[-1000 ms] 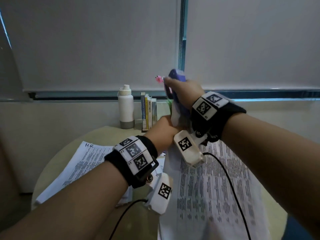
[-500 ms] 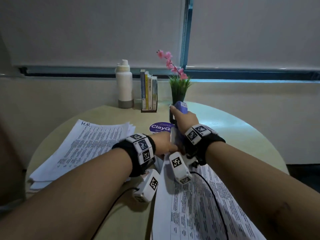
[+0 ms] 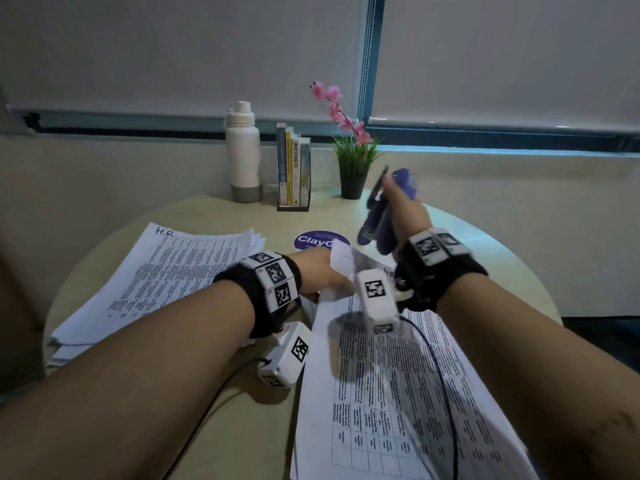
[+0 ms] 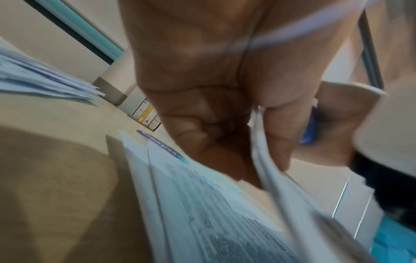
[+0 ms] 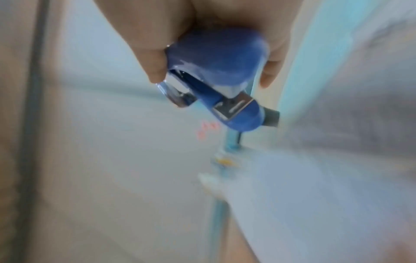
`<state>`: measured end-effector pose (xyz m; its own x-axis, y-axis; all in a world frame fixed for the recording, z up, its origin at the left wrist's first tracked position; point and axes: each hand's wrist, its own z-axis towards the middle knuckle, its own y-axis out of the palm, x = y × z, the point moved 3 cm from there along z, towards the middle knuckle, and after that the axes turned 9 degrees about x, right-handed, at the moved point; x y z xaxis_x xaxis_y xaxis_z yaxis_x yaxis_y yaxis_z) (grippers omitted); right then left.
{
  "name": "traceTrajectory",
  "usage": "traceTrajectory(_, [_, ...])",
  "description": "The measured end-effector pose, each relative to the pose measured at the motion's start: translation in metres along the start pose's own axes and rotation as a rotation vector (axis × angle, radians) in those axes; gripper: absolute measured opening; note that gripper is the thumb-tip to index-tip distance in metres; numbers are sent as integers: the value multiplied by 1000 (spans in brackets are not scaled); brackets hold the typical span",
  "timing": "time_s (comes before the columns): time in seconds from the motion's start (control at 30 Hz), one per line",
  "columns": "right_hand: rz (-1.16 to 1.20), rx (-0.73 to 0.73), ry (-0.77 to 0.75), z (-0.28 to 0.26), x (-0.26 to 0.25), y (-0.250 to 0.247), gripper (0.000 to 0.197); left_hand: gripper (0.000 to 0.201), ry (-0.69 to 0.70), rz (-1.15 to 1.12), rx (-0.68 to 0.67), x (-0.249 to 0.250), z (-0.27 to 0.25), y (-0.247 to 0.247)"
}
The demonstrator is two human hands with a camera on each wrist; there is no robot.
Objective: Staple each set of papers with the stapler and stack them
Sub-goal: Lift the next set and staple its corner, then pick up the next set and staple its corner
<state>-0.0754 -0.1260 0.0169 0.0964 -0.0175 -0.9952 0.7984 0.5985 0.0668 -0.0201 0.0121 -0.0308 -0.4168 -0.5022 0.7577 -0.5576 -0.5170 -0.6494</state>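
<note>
**Stapler lifted off corner, paper set in left hand**

Stapler point(image 3: 382, 213): blue-purple glossy plastic, rounded body, metal magazine and anvil plate showing at its mouth in the right wrist view, mouth parted and nothing in it. Right hand point(image 3: 403, 216) has its grip wrapped around the stapler, thumb one side, fingers the other, holding it in the air above the far end of the paper set, tilted, clear of the sheets.

Paper set point(image 3: 398, 393): thin white printed sheets, dense text and a table grid, lying long on the near-right of the worktop. Left hand point(image 3: 320, 271) has its grip pinched on the far-left corner, thumb on top, fingers under, corner raised and curled up. Whether a staple is in that corner cannot be told; corner is blurred and partly covered.

Stack of papers point(image 3: 162, 282): to the left, several sheets fanned at the edges, "H.R" handwritten at the top, flat on the worktop, well apart from the stapler.

Progress, judged: the left stack reads as sets already placed; this set is at or just past stapling and not yet stacked. Remaining: move it onto the left stack. No other loose sets visible.

Worktop point(image 3: 485, 258): round, pale matte beige, purple round sticker point(image 3: 311, 240) near centre. Far edge: white bottle point(image 3: 243, 154), books point(image 3: 293, 168), potted plant point(image 3: 351, 161).
</note>
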Motion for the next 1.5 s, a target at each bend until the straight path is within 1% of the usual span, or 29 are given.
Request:
traceTrajectory(0.07, [105, -54, -26, 0, -10, -28, 44, 31, -5, -8, 26, -5, 0, -5])
traceTrajectory(0.13, [135, -115, -54, -4, -13, -56, 43, 38, -19, -107, 33, -11, 0, -9])
traceTrajectory(0.17, [99, -129, -30, -7, -11, -70, 44, 41, -28, -157, 35, -13, 0, -11])
traceTrajectory(0.23, [-30, -136, 97, -10, 8, -97, 51, 34, -42, -247, 52, -16, 1, -16])
traceTrajectory(0.3, [-81, -116, 192, -17, 27, -114, 44, 28, -52, -318, 54, -19, 0, -20])
traceTrajectory(0.43, [-85, -163, 295, -33, 46, -120, 43, 39, -35, -520, 43, -24, -1, -26])
traceTrajectory(0.5, [-17, -219, 346, -38, 48, -118, 40, 37, -29, -623, 41, -22, -5, -28])
traceTrajectory(0.57, [72, -314, 391, -41, 48, -114, 37, 37, -24, -692, 32, -19, -7, -29])
traceTrajectory(0.63, [92, -391, 390, -43, 48, -110, 42, 35, -22, -712, 41, -17, -8, -30])
traceTrajectory(0.67, [103, -412, 377, -40, 50, -111, 48, 34, -34, -715, 50, -16, -10, -30])
traceTrajectory(0.73, [126, -373, 333, -33, 53, -110, 61, 31, -76, -710, 54, -16, -13, -28])
traceTrajectory(0.77, [166, -350, 299, -31, 52, -108, 65, 32, -90, -687, 31, -19, -14, -25])
traceTrajectory(0.8, [192, -336, 259, -27, 51, -107, 65, 34, -104, -648, -14, -21, -17, -23])
traceTrajectory(0.87, [202, -321, 200, -25, 47, -102, 57, 39, -131, -545, -100, -26, -23, -17])
traceTrajectory(0.9, [204, -341, 190, -27, 44, -99, 57, 41, -139, -499, -104, -28, -27, -19])
traceTrajectory(0.93, [191, -350, 187, -26, 45, -97, 59, 41, -142, -471, -78, -28, -31, -25])
traceTrajectory(1.0, [112, -332, 204, -22, 51, -96, 64, 42, -147, -446, 57, -34, -34, -54])
traceTrajectory(1.03, [76, -320, 219, -21, 55, -96, 59, 43, -153, -428, 143, -39, -37, -76])
traceTrajectory(1.1, [30, -316, 254, -23, 61, -95, 48, 51, -180, -377, 273, -54, -44, -121])
traceTrajectory(1.13, [15, -327, 264, -25, 64, -94, 55, 51, -200, -338, 314, -62, -50, -141])
traceTrajectory(1.17, [-9, -322, 278, -27, 67, -94, 67, 46, -239, -281, 365, -78, -54, -160])
traceTrajectory(1.2, [-34, -335, 296, -30, 67, -93, 74, 41, -290, -213, 412, -95, -60, -176])
traceTrajectory(1.23, [-48, -366, 312, -35, 66, -90, 74, 40, -341, -141, 449, -112, -65, -188])
traceTrajectory(1.33, [-133, -462, 375, -41, 68, -87, 75, 44, -453, 155, 521, -156, -75, -205])
traceTrajectory(1.4, [-182, -495, 410, -40, 74, -89, 79, 36, -515, 301, 524, -172, -79, -207])
traceTrajectory(1.43, [-169, -502, 426, -41, 75, -88, 76, 34, -560, 358, 509, -179, -80, -209])
traceTrajectory(1.47, [-162, -497, 434, -41, 76, -88, 73, 37, -588, 416, 484, -185, -81, -209])
traceTrajectory(1.5, [-156, -486, 437, -37, 78, -88, 72, 46, -615, 457, 472, -191, -80, -212])
